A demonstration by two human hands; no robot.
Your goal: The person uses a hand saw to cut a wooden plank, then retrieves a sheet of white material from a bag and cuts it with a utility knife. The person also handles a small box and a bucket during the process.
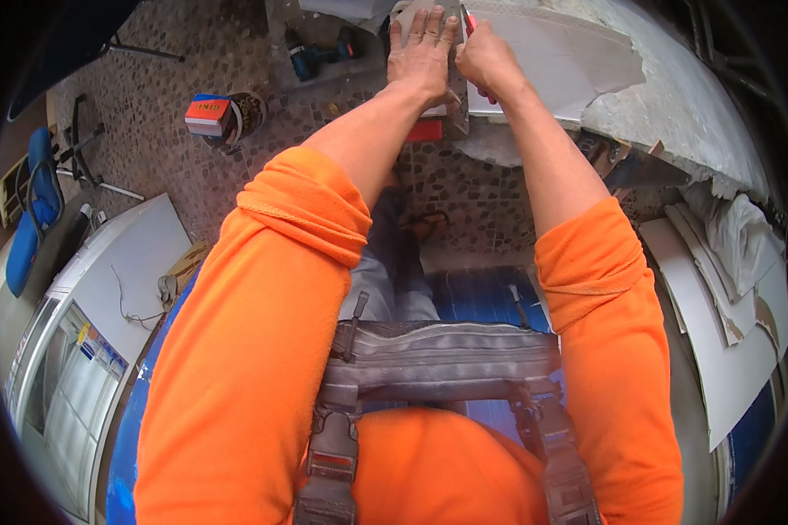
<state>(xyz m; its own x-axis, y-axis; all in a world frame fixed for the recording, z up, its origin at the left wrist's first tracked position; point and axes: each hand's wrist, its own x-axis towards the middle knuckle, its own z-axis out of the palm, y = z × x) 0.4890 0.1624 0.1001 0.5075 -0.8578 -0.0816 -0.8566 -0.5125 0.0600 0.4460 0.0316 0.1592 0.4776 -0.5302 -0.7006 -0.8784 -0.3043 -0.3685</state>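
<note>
My left hand lies flat with its fingers spread, pressing on a pale flat piece whose straight edge runs just right of it. Beside it, my right hand is closed around a red-handled tool, which looks like a utility knife. Red parts of it show above and below the fist; its blade cannot be made out. Under and to the right of this hand lies a light grey board with a ragged, broken right edge. Below my left hand a small red object shows.
A teal and black cordless drill lies left of my hands. Farther left on the pebbled floor stands a red, white and blue box by a round container. Broken board sheets lean at the right; a blue chair stands far left.
</note>
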